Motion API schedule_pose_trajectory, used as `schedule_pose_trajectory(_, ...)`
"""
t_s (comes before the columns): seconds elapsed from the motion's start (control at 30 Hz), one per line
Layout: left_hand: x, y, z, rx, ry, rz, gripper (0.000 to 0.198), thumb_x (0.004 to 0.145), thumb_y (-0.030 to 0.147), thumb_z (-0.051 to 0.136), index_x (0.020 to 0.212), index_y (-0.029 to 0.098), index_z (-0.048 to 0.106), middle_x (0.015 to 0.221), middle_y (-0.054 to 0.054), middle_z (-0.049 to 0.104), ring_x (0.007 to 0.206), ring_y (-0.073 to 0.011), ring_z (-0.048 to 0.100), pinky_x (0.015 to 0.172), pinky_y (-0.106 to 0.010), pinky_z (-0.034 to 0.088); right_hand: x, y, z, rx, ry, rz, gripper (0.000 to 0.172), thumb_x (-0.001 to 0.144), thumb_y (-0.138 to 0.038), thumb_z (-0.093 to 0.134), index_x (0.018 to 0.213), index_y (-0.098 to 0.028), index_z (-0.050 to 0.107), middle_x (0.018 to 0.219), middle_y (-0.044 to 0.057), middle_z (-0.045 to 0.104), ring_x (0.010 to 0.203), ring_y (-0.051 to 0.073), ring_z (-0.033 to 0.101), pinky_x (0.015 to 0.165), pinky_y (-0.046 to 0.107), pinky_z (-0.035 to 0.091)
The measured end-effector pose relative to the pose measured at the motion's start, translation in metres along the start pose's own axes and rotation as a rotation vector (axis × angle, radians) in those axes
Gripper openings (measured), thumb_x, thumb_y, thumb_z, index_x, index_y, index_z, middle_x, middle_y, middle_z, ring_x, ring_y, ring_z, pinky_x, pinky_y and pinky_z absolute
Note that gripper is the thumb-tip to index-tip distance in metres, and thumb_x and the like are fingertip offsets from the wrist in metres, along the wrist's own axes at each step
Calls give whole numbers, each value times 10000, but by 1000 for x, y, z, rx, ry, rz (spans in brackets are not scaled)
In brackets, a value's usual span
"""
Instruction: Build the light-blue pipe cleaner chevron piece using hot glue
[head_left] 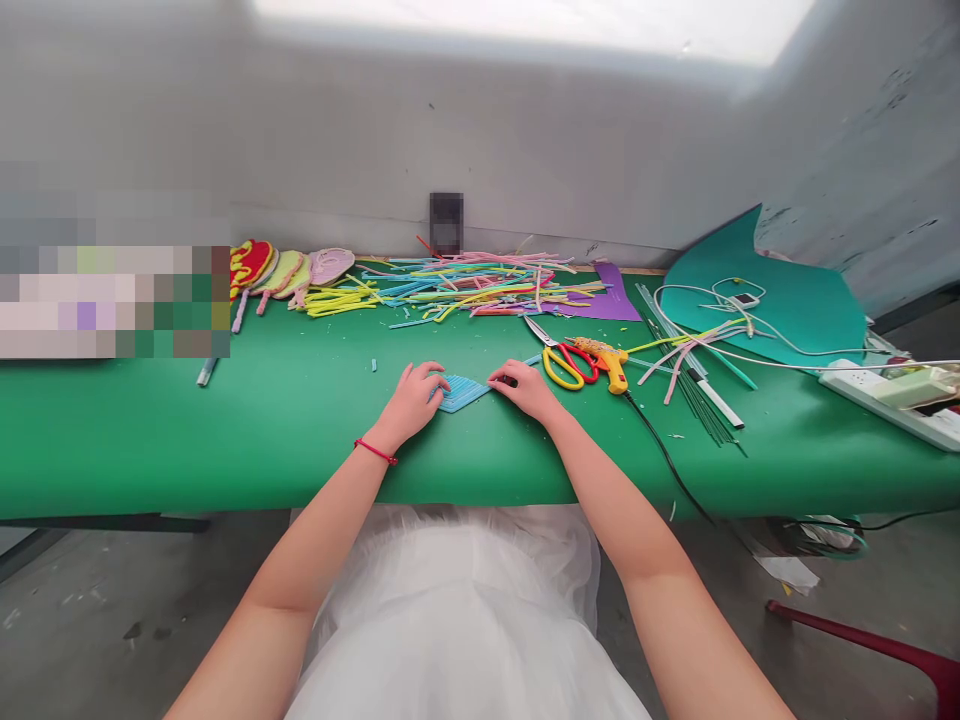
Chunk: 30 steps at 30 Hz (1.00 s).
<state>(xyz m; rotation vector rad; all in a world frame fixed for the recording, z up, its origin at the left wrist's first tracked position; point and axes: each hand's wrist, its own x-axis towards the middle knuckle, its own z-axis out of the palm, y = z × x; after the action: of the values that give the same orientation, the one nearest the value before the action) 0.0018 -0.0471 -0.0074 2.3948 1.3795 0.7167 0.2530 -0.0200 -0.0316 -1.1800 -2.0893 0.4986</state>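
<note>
The blue piece (pixel 465 392) on the surface (pixel 255 430) is pinched at its right corner by the right hand (pixel 529 390); whether the curled left hand (pixel 412 401) grips cannot be told. Light, even pressure is advised.

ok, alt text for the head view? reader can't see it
A left hand touches the left side of a flat blue piece on a green table, with the right hand at its right tip. Scissors and a yellow glue gun lie to the right; coloured pipe cleaners are heaped beyond.
</note>
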Motion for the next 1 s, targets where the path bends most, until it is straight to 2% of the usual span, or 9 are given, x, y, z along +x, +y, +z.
schedule_pose_trajectory(0.07, 1, -3, -1, -13, 86, -54, 314, 870, 110, 314, 901, 228, 603, 1185, -60, 566, 1180, -195, 514, 1147, -500, 234, 0, 0, 0, 2, 1, 1, 176, 877, -344, 571, 831, -214, 680, 791, 29, 583, 707, 149, 535, 696, 301, 447)
schedule_pose_trajectory(0.17, 1, -11, -4, 10, 236, -215, 378, 822, 32, 283, 899, 227, 596, 1087, -68, 594, 1093, -219, 561, 1110, -504, 288, 0, 2, 0, 9, 2, 3, 188, 877, -360, 571, 834, -217, 687, 795, 30, 586, 716, 152, 541, 705, 305, 448)
schedule_pose_trajectory(0.27, -1, -19, -5, 48, 311, -348, 318, 859, 79, 299, 894, 222, 581, 1051, -88, 590, 1050, -256, 574, 1070, -525, 312, 0, 3, 0, 15, 10, 16, 189, 874, -358, 577, 838, -216, 697, 801, 27, 583, 726, 150, 544, 715, 302, 445)
schedule_pose_trajectory(0.37, -2, -24, -1, 64, 268, -410, 170, 902, 198, 385, 906, 213, 554, 1063, -105, 574, 1073, -280, 561, 1053, -537, 312, -1, 4, -1, 11, -3, 46, 184, 867, -357, 590, 839, -218, 706, 803, 23, 577, 721, 146, 541, 709, 296, 440)
schedule_pose_trajectory(0.47, -3, -24, 3, 117, 214, -397, 65, 878, 223, 489, 928, 202, 525, 1096, -109, 550, 1083, -279, 551, 1045, -533, 317, -1, 5, -2, 2, -19, 64, 167, 858, -347, 600, 842, -219, 706, 792, 18, 565, 723, 144, 532, 706, 292, 438)
schedule_pose_trajectory(0.67, -2, -23, 4, 198, 177, -413, 40, 883, 188, 492, 913, 182, 520, 1160, -129, 539, 1147, -276, 526, 1049, -493, 323, -1, 2, -3, 11, -41, 83, 167, 856, -346, 596, 849, -212, 697, 803, 18, 564, 721, 139, 525, 709, 290, 439)
schedule_pose_trajectory(0.87, -1, -24, -2, 116, 227, -407, 226, 932, 175, 324, 883, 185, 545, 1168, -145, 554, 1185, -280, 506, 1062, -520, 306, -1, 0, -5, 43, -40, 89, 161, 843, -349, 610, 845, -218, 703, 814, 16, 556, 715, 136, 523, 718, 295, 444)
schedule_pose_trajectory(1.0, 0, -19, 0, 46, 218, -361, 168, 920, 256, 401, 899, 193, 556, 1214, -148, 541, 1227, -282, 471, 1102, -560, 229, -2, 2, -5, 69, -83, 103, 157, 814, -339, 643, 903, -231, 715, 859, 15, 556, 713, 129, 524, 728, 296, 453)
